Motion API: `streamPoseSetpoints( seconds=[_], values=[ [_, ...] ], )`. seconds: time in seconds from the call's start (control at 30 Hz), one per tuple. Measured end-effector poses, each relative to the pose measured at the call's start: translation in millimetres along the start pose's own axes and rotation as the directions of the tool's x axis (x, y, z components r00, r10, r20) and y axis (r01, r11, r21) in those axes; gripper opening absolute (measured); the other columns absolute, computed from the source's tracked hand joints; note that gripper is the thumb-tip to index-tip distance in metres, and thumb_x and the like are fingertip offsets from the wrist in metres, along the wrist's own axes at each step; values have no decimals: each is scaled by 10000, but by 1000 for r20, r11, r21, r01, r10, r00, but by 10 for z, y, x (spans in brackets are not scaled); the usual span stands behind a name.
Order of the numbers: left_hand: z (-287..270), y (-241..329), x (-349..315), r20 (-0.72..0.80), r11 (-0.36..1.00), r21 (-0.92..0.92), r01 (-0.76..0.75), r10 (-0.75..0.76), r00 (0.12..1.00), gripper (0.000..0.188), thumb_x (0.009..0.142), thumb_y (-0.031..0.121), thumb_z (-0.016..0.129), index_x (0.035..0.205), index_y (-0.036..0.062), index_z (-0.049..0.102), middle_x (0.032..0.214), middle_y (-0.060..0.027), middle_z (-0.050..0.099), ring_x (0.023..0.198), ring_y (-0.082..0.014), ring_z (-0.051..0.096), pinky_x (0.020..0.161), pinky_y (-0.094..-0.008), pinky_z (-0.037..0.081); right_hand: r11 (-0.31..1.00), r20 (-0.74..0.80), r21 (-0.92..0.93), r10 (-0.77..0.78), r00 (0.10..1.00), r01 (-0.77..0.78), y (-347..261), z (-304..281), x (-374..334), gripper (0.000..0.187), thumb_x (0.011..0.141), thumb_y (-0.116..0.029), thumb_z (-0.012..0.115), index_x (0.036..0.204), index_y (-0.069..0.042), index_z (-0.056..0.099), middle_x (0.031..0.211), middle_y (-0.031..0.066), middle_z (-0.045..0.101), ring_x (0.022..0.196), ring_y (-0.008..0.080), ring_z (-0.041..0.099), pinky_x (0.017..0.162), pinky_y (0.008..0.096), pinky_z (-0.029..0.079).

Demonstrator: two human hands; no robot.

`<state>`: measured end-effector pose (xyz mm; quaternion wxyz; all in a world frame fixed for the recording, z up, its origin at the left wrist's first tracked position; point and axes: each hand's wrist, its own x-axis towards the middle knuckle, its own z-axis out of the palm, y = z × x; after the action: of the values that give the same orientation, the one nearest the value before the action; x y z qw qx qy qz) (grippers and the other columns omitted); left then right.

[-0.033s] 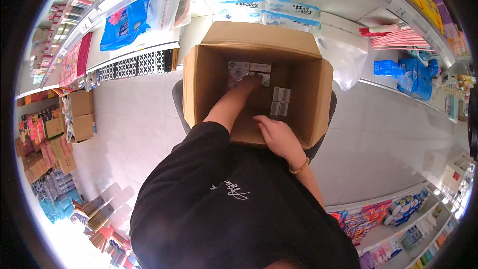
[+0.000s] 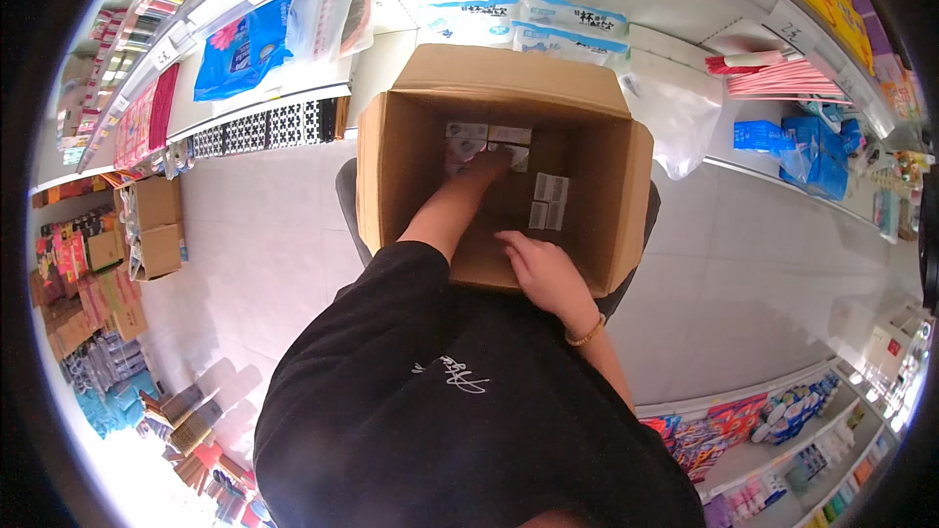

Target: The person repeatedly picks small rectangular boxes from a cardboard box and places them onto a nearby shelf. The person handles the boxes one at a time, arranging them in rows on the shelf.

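Note:
An open brown cardboard box (image 2: pixel 604 200) stands in front of me, its flaps folded outward. My left hand (image 2: pixel 486 168) is deep inside it, at a cluster of small white cartons (image 2: pixel 468 130) near the far left corner. Its fingertips are dim and blurred against these cartons, so I cannot make out whether they grip one. To the right, a smaller group of white cartons (image 2: pixel 548 201) lies on the box floor. My right hand (image 2: pixel 544 272) is over the near edge of the box, fingers outstretched and holding nothing.
Under the box shows the dark edge of a seat (image 2: pixel 347 198). Beyond it is a white shelf with blue-and-white packets (image 2: pixel 567 34) and a clear plastic bag (image 2: pixel 675 122). Stocked shelves curve round both sides. Opened cartons (image 2: pixel 156 225) stand on the left.

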<state>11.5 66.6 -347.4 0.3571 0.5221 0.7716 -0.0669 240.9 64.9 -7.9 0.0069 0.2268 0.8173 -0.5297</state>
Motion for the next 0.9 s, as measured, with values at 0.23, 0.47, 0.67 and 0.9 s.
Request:
streamPoseSetpoints(
  seconds=[0.23, 0.47, 0.67, 0.9],
  values=[
    [80, 85, 22, -271, 980, 99, -174, 195, 942, 424, 974, 275, 490, 1302, 27, 595, 1335, -226, 562, 1240, -413, 550, 1057, -562, 410, 993, -11, 37, 113, 993, -113, -2, -75, 96, 305, 1001, -190, 514, 1259, -44, 585, 1065, 225, 698, 966, 428, 662, 837, 513, 533],
    [952, -10, 417, -575, 913, 395, 106, 155, 804, 359, 859, 210, 588, 1182, 72, 658, 1150, -162, 623, 1108, -366, 606, 869, -526, 518, 997, -26, 15, 78, 997, -78, -36, -95, 68, 319, 993, -197, 531, 1266, -40, 581, 1060, 237, 699, 955, 444, 660, 840, 514, 535],
    [607, 144, 104, -378, 879, 471, 77, 123, 917, 383, 892, 268, 600, 1223, 87, 663, 1202, -159, 652, 1119, -366, 631, 870, -550, 524, 997, -14, 3, 83, 996, -83, -33, -73, 74, 330, 983, -200, 549, 1273, -45, 579, 1072, 247, 692, 968, 441, 660, 848, 510, 543],
    [-1179, 914, -660, 316, 838, 499, -220, 60, 947, 429, 950, 353, 598, 1277, 85, 670, 1278, -154, 681, 1130, -373, 658, 919, -576, 527, 993, -77, -62, 93, 993, -98, -51, -70, 124, 490, 931, -218, 638, 1375, -58, 503, 1200, 222, 662, 1070, 417, 634, 915, 465, 518]
  ],
)
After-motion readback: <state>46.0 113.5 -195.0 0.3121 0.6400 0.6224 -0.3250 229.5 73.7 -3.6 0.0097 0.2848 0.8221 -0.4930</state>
